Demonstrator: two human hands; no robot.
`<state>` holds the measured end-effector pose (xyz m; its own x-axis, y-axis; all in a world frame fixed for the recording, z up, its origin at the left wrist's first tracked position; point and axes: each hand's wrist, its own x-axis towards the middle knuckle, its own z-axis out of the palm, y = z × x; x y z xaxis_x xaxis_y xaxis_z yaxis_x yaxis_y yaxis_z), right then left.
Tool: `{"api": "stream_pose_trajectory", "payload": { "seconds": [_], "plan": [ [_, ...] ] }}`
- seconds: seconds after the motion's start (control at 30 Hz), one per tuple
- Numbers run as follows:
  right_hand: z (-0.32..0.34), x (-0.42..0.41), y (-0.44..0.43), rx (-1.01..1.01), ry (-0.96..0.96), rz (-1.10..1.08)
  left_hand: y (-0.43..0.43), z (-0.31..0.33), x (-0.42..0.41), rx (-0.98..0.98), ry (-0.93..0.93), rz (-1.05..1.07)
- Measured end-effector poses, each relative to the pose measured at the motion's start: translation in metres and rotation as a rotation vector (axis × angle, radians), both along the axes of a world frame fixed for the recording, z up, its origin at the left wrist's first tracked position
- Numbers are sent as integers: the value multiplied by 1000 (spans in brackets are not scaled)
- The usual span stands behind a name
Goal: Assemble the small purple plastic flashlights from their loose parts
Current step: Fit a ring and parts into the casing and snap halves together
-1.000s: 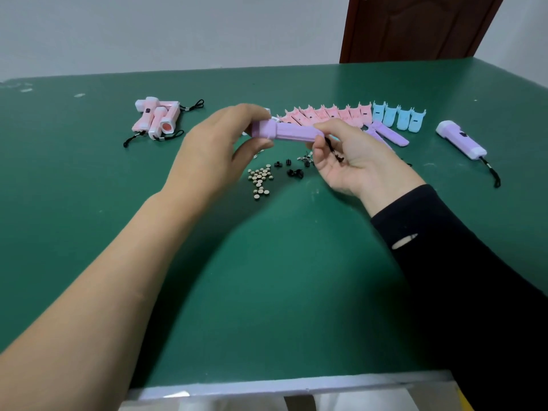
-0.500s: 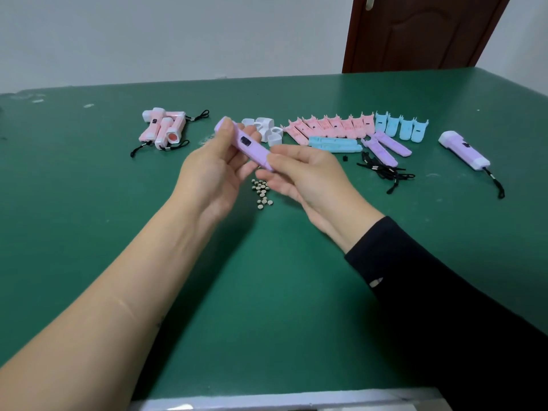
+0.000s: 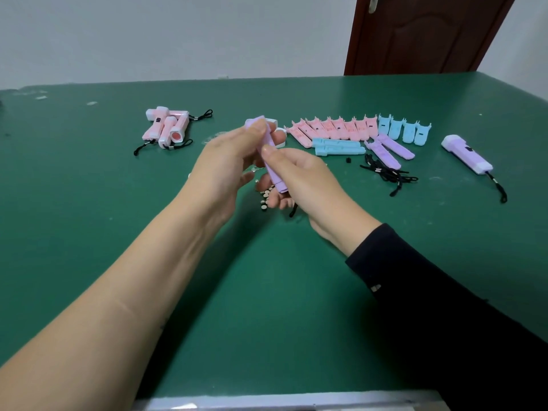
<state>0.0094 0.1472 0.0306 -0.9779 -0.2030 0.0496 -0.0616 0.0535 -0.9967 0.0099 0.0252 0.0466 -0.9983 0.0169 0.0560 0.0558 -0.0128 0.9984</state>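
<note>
Both hands hold one purple flashlight body [image 3: 274, 173] above the middle of the green table [image 3: 267, 292]. It is tilted, its head end up and away, its tail end low and toward me. My left hand [image 3: 228, 161] grips the head end. My right hand [image 3: 299, 179] pinches the body lower down, and a black cord [image 3: 293, 210] hangs under it. Two loose purple shell halves [image 3: 388, 149] lie at the right. A finished purple flashlight [image 3: 468, 154] with a black strap lies further right.
Three pink flashlights [image 3: 167, 129] lie at the back left. Rows of pink shell halves [image 3: 332, 129] and blue shell halves [image 3: 403, 130] lie behind my hands, with white caps [image 3: 280, 134]. Small button batteries [image 3: 264, 198] and black straps [image 3: 385, 173] lie loose.
The purple body has turned from lying across to pointing away and down toward me. My right hand has shifted up onto its lower part. The view has tilted down a little.
</note>
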Motion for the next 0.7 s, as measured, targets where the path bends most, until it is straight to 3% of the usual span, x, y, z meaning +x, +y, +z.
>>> {"api": "stream_pose_trajectory", "payload": {
  "seconds": [0.17,0.7],
  "plan": [
    [-2,-1,2,-98,-31,77,0,2,2,-21,-6,-10],
    [-3,-1,0,-97,-122,74,5,-5,3,44,-79,-36]
  ]
}}
